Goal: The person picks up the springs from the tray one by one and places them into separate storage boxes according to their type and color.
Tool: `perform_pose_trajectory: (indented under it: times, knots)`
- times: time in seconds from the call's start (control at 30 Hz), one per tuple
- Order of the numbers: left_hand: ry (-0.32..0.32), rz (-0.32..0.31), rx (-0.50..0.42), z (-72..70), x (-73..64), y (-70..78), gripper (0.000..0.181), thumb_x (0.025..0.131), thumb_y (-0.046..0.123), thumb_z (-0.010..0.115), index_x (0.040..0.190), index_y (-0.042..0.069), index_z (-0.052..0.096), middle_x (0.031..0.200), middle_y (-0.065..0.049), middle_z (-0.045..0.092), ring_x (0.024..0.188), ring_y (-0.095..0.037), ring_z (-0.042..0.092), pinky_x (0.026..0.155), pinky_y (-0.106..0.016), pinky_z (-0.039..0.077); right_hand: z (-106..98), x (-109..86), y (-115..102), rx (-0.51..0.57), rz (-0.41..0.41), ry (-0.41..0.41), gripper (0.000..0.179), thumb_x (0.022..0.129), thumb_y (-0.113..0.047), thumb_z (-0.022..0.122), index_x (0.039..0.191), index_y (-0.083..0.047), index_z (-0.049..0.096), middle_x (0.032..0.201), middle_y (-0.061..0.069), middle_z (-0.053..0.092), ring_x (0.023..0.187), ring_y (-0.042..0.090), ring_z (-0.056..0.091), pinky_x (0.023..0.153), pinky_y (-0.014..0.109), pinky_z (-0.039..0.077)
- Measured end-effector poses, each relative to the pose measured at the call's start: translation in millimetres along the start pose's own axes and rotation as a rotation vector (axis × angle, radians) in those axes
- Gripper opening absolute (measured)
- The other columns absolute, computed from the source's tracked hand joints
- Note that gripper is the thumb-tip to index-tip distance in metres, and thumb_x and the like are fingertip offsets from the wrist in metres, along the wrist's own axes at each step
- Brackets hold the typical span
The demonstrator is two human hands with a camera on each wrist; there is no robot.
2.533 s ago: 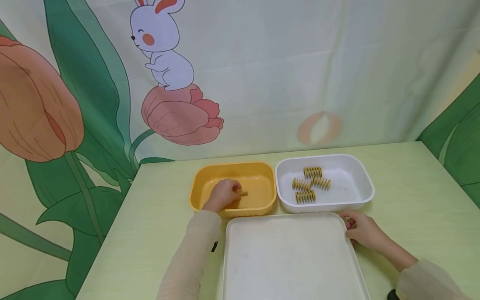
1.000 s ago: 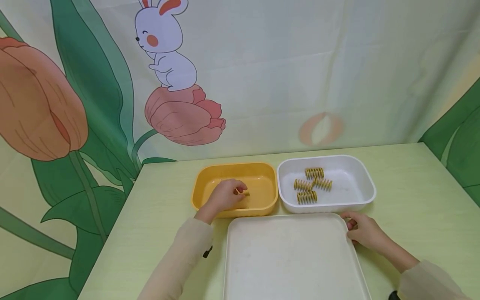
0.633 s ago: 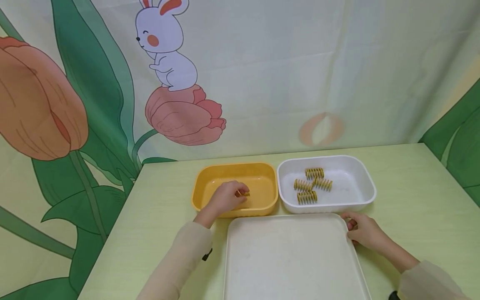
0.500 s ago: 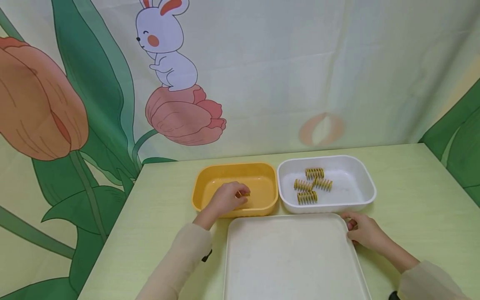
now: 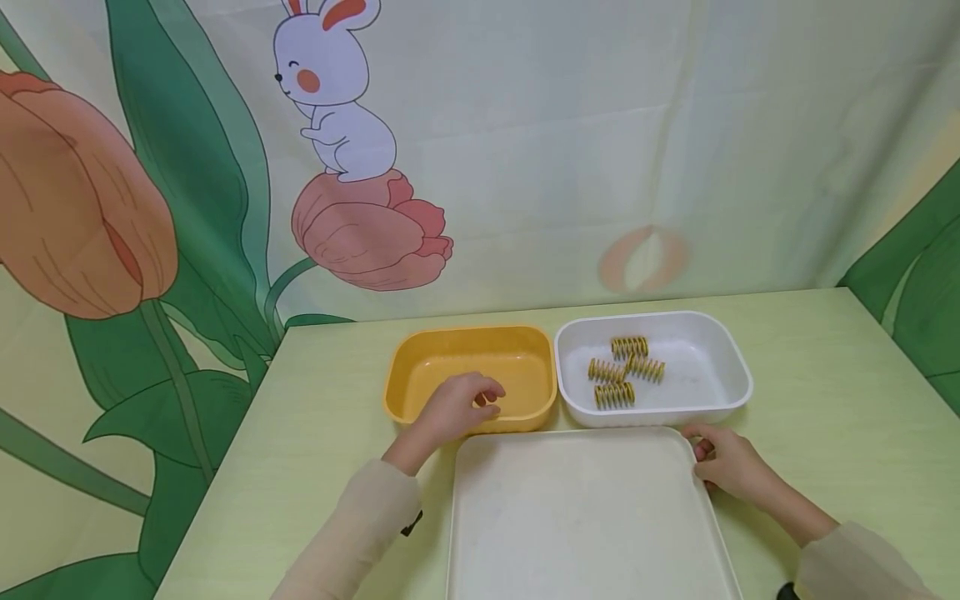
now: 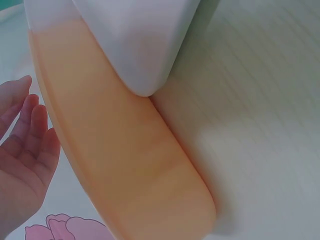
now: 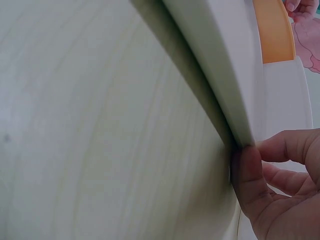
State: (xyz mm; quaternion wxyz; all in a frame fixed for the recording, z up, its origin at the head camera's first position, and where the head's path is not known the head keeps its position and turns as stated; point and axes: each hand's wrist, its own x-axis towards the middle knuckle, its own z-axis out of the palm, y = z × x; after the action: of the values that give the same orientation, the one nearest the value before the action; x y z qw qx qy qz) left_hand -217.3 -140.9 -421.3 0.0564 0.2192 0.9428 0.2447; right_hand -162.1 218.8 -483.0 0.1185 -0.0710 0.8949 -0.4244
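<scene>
My left hand (image 5: 457,408) hovers over the front of the yellow bin (image 5: 427,344), thumb and index finger apart. Nothing shows between their tips; the small spring seen there earlier is out of sight. In the left wrist view the left hand (image 6: 25,155) has loosely bent fingers. My right hand (image 5: 731,462) pinches the right rim of the cream tray (image 5: 585,517) near its far corner. The right wrist view shows the right hand's thumb (image 7: 250,175) against that rim. Several yellow coil springs (image 5: 613,395) lie in the white bin (image 5: 697,383).
Both bins stand side by side behind the tray on a pale green table (image 5: 825,375). A printed curtain (image 5: 540,167) with flowers and a rabbit hangs behind the table's far edge.
My left hand has drawn slightly toward me over the yellow bin, and the small spring by its fingertips no longer shows. The right hand keeps its hold on the tray.
</scene>
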Motion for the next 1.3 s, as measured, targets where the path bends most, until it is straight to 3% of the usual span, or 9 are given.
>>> perform_pose_trajectory:
  times: [0.2,0.7,1.1,1.3]
  knots:
    - [0.009,0.015,-0.015,1.6,-5.1,0.3,0.02,0.079,0.014,0.063,0.098,0.009,0.064,0.09,0.0,0.061,0.079,-0.012,0.054,0.072,-0.026,0.046,0.2,0.2,0.6,-0.001,-0.001,0.006,0.042,0.064,0.006,0.053,0.106,0.005,0.051,0.073,0.007,0.05,0.053,0.012,0.049,0.045,0.024,0.044]
    - [0.077,0.161,0.01,10.8,-17.4,11.2,0.014,0.078,0.011,0.063,0.091,0.009,0.065,0.087,-0.001,0.062,0.077,-0.012,0.058,0.07,-0.023,0.048,0.4,0.7,0.7,0.006,0.013,0.0,0.043,0.064,0.006,0.053,0.108,0.005,0.051,0.074,0.007,0.049,0.054,0.012,0.048,0.045,0.024,0.044]
    - [0.057,0.197,-0.004,14.4,-22.7,19.6,0.014,0.078,0.008,0.062,0.091,0.01,0.065,0.086,0.0,0.063,0.077,-0.012,0.058,0.07,-0.021,0.047,0.6,0.4,1.0,0.008,0.016,0.0,0.044,0.064,0.006,0.053,0.108,0.005,0.051,0.074,0.007,0.049,0.054,0.013,0.048,0.045,0.025,0.044]
    - [0.023,0.182,-0.025,18.4,-25.7,22.6,0.016,0.078,0.01,0.063,0.094,0.009,0.066,0.087,0.0,0.063,0.077,-0.011,0.058,0.07,-0.02,0.047,0.5,0.1,0.6,0.01,0.017,-0.001,0.044,0.064,0.006,0.053,0.108,0.005,0.051,0.075,0.008,0.05,0.055,0.013,0.049,0.045,0.025,0.045]
